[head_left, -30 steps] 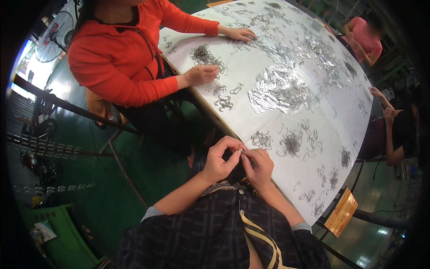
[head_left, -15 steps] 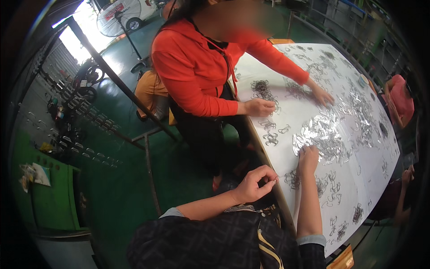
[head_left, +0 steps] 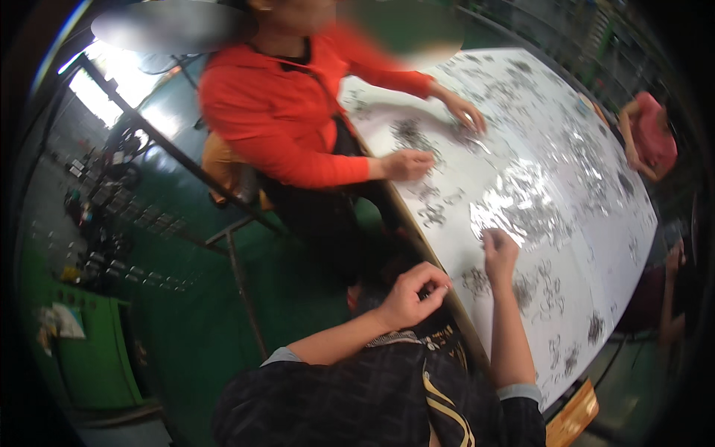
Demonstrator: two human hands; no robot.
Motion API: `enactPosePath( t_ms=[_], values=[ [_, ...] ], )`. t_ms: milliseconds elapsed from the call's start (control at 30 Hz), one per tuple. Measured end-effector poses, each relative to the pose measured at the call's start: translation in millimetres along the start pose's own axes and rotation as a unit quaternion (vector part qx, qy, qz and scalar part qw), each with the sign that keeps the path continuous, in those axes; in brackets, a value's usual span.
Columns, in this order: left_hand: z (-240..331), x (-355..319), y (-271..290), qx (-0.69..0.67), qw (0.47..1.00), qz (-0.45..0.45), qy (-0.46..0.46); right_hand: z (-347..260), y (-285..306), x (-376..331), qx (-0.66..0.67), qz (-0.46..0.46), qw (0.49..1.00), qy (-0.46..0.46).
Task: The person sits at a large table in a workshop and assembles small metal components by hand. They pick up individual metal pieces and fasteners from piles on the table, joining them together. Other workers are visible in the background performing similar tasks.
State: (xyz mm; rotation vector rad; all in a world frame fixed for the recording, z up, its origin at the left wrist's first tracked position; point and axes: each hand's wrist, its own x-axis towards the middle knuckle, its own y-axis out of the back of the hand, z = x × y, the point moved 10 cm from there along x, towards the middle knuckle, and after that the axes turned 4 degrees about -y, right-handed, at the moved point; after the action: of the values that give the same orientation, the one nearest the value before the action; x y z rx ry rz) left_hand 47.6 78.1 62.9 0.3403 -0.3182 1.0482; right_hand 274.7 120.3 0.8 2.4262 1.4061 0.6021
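Note:
My left hand [head_left: 415,298] is held at the near left edge of the white table [head_left: 566,302], thumb and fingers pinched together. Whatever lies in that pinch is too small to make out. Over the tabletop, my right hand [head_left: 501,257] has its fingers drawn together at the near edge of a heap of shiny metal pieces [head_left: 521,201]. Blur hides whether it grips one of them. Small clusters of dark, curved wire-like pieces [head_left: 550,287] lie to the right of my right forearm, and another cluster [head_left: 475,281] lies on its left.
Across the table's left edge stands a co-worker in a red hooded jacket [head_left: 275,112], both hands over the tabletop. Another person in pink [head_left: 652,138] is at the far right. A metal frame [head_left: 242,287] stands on the green floor at left. A wooden stool [head_left: 573,417] is at lower right.
The whole view has shifted. My right hand has drawn slightly back from the heap, while my left keeps its pinch. The co-worker's farther hand has moved left, away from the shiny pieces.

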Motion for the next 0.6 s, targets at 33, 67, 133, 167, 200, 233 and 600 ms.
enactPosePath(
  t_ms=[33, 67, 133, 167, 200, 233, 600],
  values=[
    [-1.8, 1.1, 1.6, 0.011, 1.000, 0.001, 0.011, -10.7, -9.1, -12.9, 0.111, -0.048, 0.992, -0.048],
    [-4.7, 0.5, 0.1, 0.016, 1.000, 0.005, 0.014, -25.7, -11.3, -26.8, 0.174, -0.066, 0.980, -0.072],
    [-8.0, 3.8, -1.8, 0.016, 1.000, 0.015, 0.016, -34.3, -17.1, -50.1, 0.213, -0.112, 0.965, -0.107],
    [-10.6, 3.4, -1.7, 0.009, 0.999, 0.026, 0.021, -39.7, -18.7, -58.0, 0.249, -0.116, 0.954, -0.122],
    [-12.4, 2.1, -4.9, 0.014, 0.999, 0.022, 0.019, -45.3, -15.2, -67.0, 0.242, -0.117, 0.955, -0.130],
    [-8.4, 2.9, -5.6, 0.033, 0.999, 0.023, 0.013, -50.7, -13.4, -73.3, 0.236, -0.121, 0.955, -0.135],
    [-2.0, 1.7, -9.4, 0.117, 0.993, 0.014, -0.027, -73.3, 3.7, -97.2, 0.143, -0.037, 0.987, -0.059]
  ],
)
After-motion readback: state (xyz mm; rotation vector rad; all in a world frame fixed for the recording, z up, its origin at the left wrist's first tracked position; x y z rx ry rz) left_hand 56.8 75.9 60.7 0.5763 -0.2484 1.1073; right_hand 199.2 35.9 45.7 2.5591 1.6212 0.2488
